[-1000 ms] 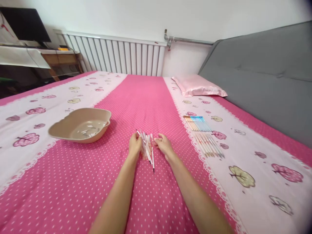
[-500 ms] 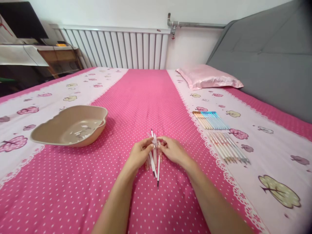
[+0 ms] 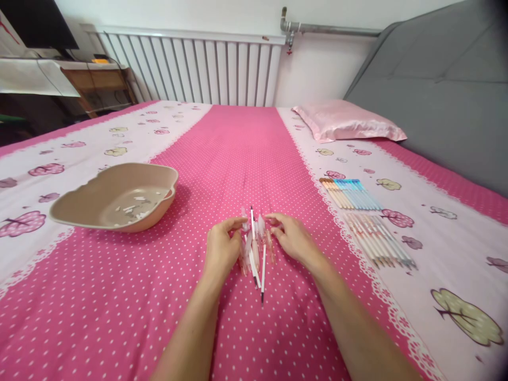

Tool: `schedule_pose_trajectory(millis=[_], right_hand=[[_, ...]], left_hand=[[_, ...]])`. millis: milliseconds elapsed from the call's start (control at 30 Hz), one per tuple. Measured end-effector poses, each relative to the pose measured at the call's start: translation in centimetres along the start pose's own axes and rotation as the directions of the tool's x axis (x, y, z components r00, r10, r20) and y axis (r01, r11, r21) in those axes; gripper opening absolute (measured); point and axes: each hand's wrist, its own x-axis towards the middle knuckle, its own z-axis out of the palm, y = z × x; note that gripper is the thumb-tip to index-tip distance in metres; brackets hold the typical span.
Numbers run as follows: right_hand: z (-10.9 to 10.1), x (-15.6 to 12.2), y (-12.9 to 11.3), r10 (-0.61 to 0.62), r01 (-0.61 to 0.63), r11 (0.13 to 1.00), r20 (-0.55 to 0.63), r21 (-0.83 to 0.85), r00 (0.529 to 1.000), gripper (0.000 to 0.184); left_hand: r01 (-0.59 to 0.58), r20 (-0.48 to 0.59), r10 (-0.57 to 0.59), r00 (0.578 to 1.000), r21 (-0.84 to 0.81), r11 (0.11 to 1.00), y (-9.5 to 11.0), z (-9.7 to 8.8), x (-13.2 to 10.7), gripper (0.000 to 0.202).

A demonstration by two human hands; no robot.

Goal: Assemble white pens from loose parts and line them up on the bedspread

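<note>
My left hand (image 3: 223,244) is half curled at the 9 o'clock edge of a little pile of pen parts (image 3: 254,248). Thumb and index are a bit apart with the fingertips right up at the clear bits, so honestly can't tell if it's got a grip on one. Right hand (image 3: 296,239) is at 3 o'clock of the same pile, fingers loosely spread, thumb and index apart, nothing in it that I can see.

The pile's a jumble of clear barrels (image 3: 270,246) and white refills (image 3: 263,270) with dark tips, one of those poking out toward 6 o'clock. All of it sits on my pink polka-dot bedspread (image 3: 246,159).

From the pile, at 2 o'clock there's a neat row of pens with brown and blue ends (image 3: 351,194), and around 3 o'clock a second row of whitish pens (image 3: 379,241). Between 9 and 10 is a beige basin (image 3: 95,198) with small white pieces (image 3: 141,216) in it.

Further out: shiny pink pillow (image 3: 349,121) between 1 and 2, grey headboard (image 3: 444,106) at 2, white radiator (image 3: 190,69) at 11, black monitor (image 3: 35,26) on a desk (image 3: 95,79) around 10.
</note>
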Motion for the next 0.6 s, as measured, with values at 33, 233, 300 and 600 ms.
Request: schedule_pose_trajectory(millis=[33,233,300,600], right_hand=[[-0.1,0.0,-0.2,-0.026,0.026,1.0,-0.026,0.015,0.999,0.04],[-0.7,-0.4,-2.0,-0.3,0.306,0.951,-0.097,0.048,0.949,0.052],[-0.7,-0.6,-2.3,-0.323,0.326,0.945,-0.08,0.027,0.943,0.047],[-1.0,-0.1,-0.9,-0.222,0.195,0.97,-0.201,-0.148,0.954,0.045]], left_hand=[[-0.009,-0.017,0.009,1.0,-0.003,1.0,0.2,-0.1,0.0,0.038],[-0.171,0.097,0.171,0.98,-0.012,0.985,1.3,-0.1,-0.5,0.038],[-0.226,0.173,0.226,0.959,-0.02,0.974,1.5,0.1,-0.6,0.039],[-0.283,0.119,0.263,0.958,0.206,0.937,1.4,-1.7,-0.1,0.038]])
